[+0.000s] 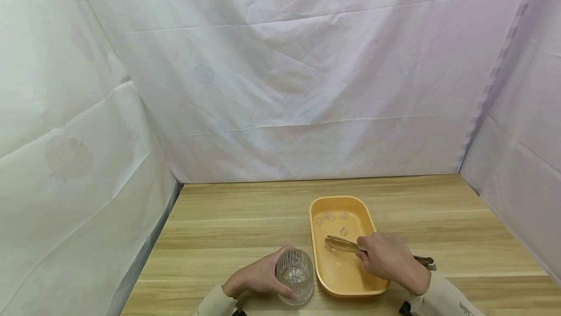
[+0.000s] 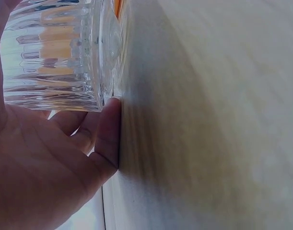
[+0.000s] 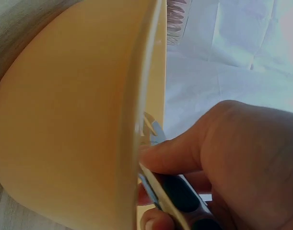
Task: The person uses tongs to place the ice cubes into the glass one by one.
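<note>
My left hand (image 1: 262, 273) holds a ribbed clear drinking glass (image 1: 295, 282) upright, thumb and fingers curved round its side. Something clear shows low inside the glass. In the left wrist view the glass (image 2: 50, 62) has its base close to the tabletop, a fingertip right by it. My right hand (image 1: 390, 260) grips metal tongs (image 1: 344, 244), reaching over the side of a yellow tray (image 1: 344, 277). The tong tips are low inside, overlapping a small clear piece. In the right wrist view, the tray wall (image 3: 64, 120) hides the tips of the tongs (image 3: 180, 194).
Several small clear cubes (image 1: 344, 231) lie in the tray, mostly toward its far end. The tray stands just right of the glass on a wood-grain table (image 1: 245, 213). White cloth sheets (image 1: 280, 77) hang behind and along both sides.
</note>
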The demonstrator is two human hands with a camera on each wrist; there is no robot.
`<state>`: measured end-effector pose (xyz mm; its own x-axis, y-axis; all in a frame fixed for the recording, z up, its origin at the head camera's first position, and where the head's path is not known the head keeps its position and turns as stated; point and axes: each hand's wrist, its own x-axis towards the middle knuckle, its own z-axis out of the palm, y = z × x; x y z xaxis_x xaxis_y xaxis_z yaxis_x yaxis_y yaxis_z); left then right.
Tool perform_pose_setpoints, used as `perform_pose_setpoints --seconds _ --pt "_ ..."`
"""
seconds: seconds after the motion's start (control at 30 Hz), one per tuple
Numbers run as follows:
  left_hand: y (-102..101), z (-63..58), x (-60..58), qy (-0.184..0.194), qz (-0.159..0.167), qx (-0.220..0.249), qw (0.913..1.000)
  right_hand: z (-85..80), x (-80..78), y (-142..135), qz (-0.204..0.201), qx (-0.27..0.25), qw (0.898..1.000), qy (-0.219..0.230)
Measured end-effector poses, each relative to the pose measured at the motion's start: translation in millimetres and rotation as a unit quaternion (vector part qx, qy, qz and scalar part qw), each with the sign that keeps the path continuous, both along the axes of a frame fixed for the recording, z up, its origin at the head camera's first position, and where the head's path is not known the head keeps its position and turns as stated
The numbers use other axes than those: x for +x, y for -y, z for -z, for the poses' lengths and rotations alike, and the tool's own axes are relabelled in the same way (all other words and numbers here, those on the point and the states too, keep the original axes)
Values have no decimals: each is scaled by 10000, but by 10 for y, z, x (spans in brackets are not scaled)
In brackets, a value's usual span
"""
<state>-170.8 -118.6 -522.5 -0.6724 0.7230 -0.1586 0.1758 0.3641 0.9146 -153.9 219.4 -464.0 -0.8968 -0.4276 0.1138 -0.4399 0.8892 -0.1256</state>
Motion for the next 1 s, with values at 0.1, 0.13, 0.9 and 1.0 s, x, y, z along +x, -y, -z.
perform_pose_setpoints --seconds 0.1,0.13,0.9,1.0 --pt "5 4 -1 6 12 43 10000 0 -6 -3 57 -145 9998 -81" --pt "6 2 -1 10 11 46 10000 -3 -8 -2 92 -173 9997 -111" --pt "3 -22 -1 78 60 17 10000 -133 -8 -2 431 -1072 9911 -654" --pt "2 -17 -6 97 73 -3 9999 -172 0 5 425 -1126 9903 -698"
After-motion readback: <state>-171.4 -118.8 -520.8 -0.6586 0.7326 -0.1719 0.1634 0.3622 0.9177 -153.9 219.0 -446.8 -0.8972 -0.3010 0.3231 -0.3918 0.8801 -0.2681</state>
